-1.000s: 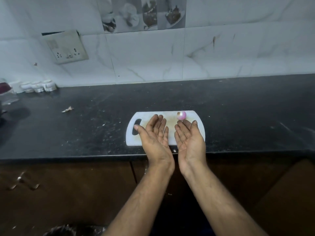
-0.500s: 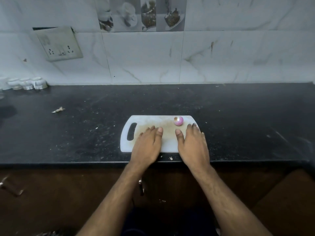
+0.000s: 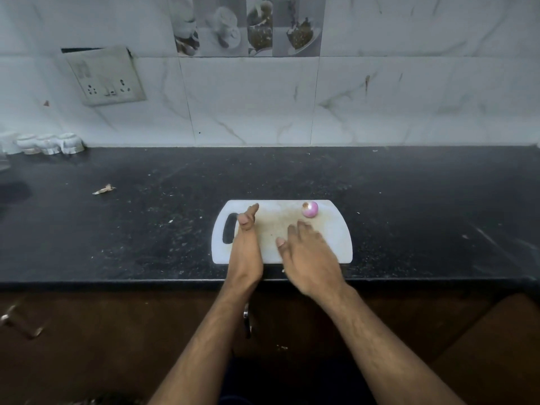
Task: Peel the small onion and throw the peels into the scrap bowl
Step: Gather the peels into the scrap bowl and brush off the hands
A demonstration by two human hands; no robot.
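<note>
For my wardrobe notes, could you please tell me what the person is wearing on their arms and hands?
Nothing shows on either: the left hand and right hand are bare, with no gloves, rings, watch or bracelets visible, and both forearms are uncovered down to the frame's bottom edge, with no sleeve in view.

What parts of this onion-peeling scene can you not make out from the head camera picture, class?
- Scrap bowl: none visible in the head view.
- Right hand: motion-blurred, finger pose unclear.
- Cutting board: near edge covered by both hands.
- Onion: too small to judge how much skin remains.
- Left hand: edge-on, palm hidden.
</note>
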